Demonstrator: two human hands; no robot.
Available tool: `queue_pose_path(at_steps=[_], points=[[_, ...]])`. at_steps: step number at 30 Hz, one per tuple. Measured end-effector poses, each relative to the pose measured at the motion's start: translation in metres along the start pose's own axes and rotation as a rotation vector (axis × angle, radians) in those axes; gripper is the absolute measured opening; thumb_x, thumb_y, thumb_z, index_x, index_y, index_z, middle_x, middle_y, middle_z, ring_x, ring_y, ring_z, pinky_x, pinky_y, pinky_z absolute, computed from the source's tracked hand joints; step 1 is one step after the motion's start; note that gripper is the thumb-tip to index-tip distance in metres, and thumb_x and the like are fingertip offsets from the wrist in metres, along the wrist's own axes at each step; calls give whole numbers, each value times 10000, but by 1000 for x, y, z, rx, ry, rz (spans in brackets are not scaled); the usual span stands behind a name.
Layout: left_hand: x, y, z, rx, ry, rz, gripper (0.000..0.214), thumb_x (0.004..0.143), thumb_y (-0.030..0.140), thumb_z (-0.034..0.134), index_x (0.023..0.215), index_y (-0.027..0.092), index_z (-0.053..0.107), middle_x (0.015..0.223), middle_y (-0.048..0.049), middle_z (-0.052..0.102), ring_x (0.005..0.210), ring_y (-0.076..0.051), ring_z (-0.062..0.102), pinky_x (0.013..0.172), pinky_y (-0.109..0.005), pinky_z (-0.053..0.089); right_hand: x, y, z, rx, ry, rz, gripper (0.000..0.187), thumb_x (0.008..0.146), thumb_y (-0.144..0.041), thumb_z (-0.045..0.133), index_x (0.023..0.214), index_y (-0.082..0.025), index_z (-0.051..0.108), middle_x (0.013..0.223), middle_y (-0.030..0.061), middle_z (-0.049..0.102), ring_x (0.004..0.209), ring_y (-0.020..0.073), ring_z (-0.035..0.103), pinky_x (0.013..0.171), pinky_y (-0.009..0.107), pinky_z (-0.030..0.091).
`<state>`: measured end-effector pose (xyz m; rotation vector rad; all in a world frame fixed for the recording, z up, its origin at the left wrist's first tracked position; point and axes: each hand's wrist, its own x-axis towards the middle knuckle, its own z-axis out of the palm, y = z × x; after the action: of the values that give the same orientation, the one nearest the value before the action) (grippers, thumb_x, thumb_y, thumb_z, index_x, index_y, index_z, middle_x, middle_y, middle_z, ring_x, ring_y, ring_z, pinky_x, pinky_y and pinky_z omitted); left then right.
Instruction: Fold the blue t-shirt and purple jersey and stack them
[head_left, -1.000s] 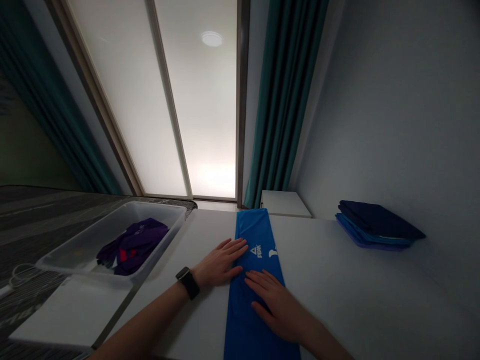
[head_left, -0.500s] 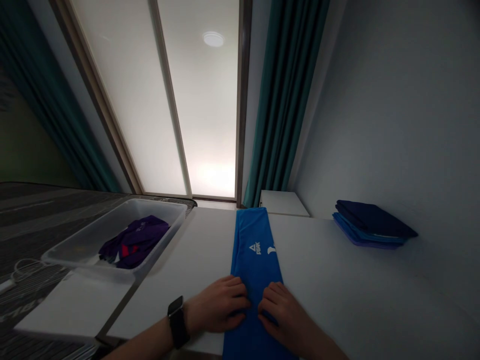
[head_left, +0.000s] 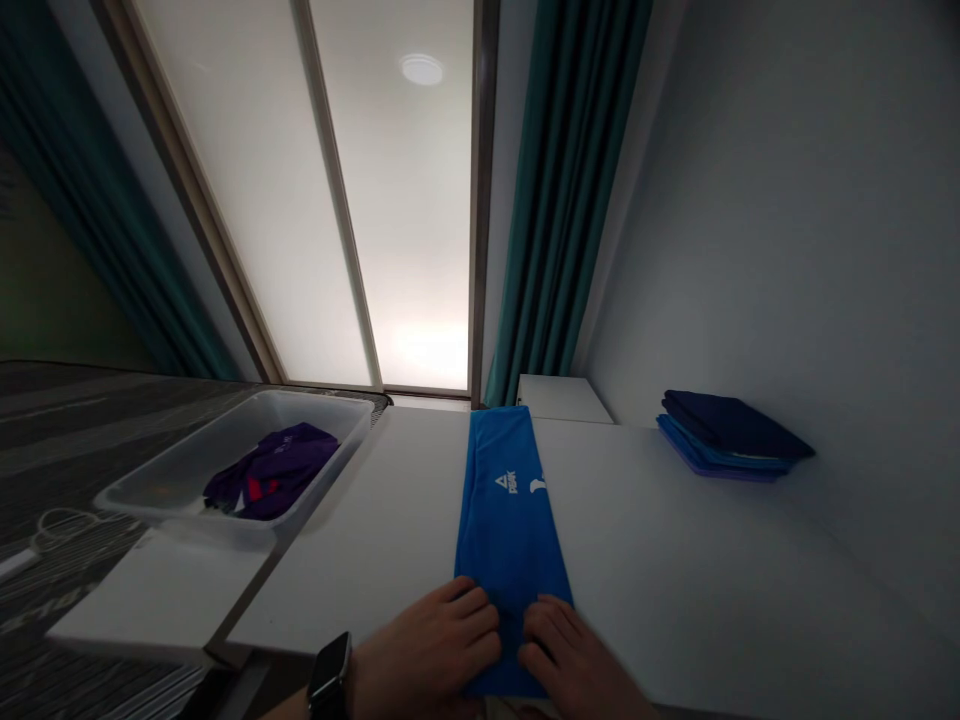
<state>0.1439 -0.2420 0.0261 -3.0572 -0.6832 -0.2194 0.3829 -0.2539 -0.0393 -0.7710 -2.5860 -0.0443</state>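
Note:
A bright blue garment (head_left: pixel 504 505) with a small white logo lies folded into a long narrow strip down the middle of the white table (head_left: pixel 675 560). My left hand (head_left: pixel 427 650), with a dark watch on its wrist, rests on the strip's near end with curled fingers. My right hand (head_left: pixel 574 665) sits beside it on the same end, fingers curled over the cloth edge. Both hands seem to pinch the near edge of the blue garment.
A clear plastic bin (head_left: pixel 240 465) holding a crumpled purple garment (head_left: pixel 271 480) stands at the left on a lower white surface. A stack of folded dark blue clothes (head_left: pixel 727 435) lies at the far right by the wall. Teal curtains and a frosted window stand behind.
Both hands slid down the blue strip from its middle to its near end, and their fingers curled from flat to gripping. The view tilted slightly.

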Motion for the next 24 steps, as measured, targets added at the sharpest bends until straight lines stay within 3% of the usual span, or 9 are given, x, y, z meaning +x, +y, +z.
queue_pose_path(at_steps=[3,7,9,11,13,17,20,24], points=[[-6,3,-1,-92,37,-48,201,830,289,671,910,209,505,977,-30,611,923,-217,527,870,-367,404,-1,-2,-4,15,55,-1,134,889,-305,597,980,-214,558,986,59,623,1014,220,566,1033,397,408],[-9,-1,-4,-359,115,-161,168,841,131,569,964,225,505,958,-17,622,884,-183,547,794,-296,426,10,-3,-28,208,13,93,119,889,-160,517,981,-221,562,1031,58,633,1004,189,593,927,310,472],[-6,-6,-6,-450,172,-245,117,887,150,531,975,227,518,942,-18,628,871,-177,557,798,-291,425,20,0,-45,341,-37,220,152,904,-139,475,996,-225,561,1084,55,637,999,168,607,878,269,481],[-1,-13,-9,-508,222,-329,37,940,227,507,962,222,536,951,-24,632,886,-178,562,849,-308,418,33,7,-61,452,-93,376,129,937,-186,457,988,-234,565,999,21,656,888,149,629,797,246,484],[5,-22,-14,-571,256,-372,133,959,343,508,970,217,550,974,-33,635,914,-188,566,900,-337,411,46,18,-72,519,-133,476,117,956,-250,456,964,-239,573,914,-6,663,820,147,630,753,245,472],[12,-36,-24,-655,218,-250,468,794,588,678,1055,220,554,1124,-70,634,1042,-240,567,976,-383,412,66,41,-79,574,-150,529,121,942,-283,474,941,-232,583,872,-18,669,812,158,627,763,265,457],[8,-35,-25,-537,150,-120,666,687,567,784,1202,229,531,1285,-105,582,1185,-283,522,1061,-417,367,68,41,-80,577,-169,533,111,924,-256,490,954,-234,595,906,-12,674,847,163,625,792,277,454],[-5,-21,-20,-383,87,-57,620,759,490,742,1272,242,497,1330,-106,551,1225,-291,495,1084,-437,351,54,22,-85,574,-294,394,141,839,-208,614,974,-245,624,1004,1,669,945,172,612,857,283,456]])
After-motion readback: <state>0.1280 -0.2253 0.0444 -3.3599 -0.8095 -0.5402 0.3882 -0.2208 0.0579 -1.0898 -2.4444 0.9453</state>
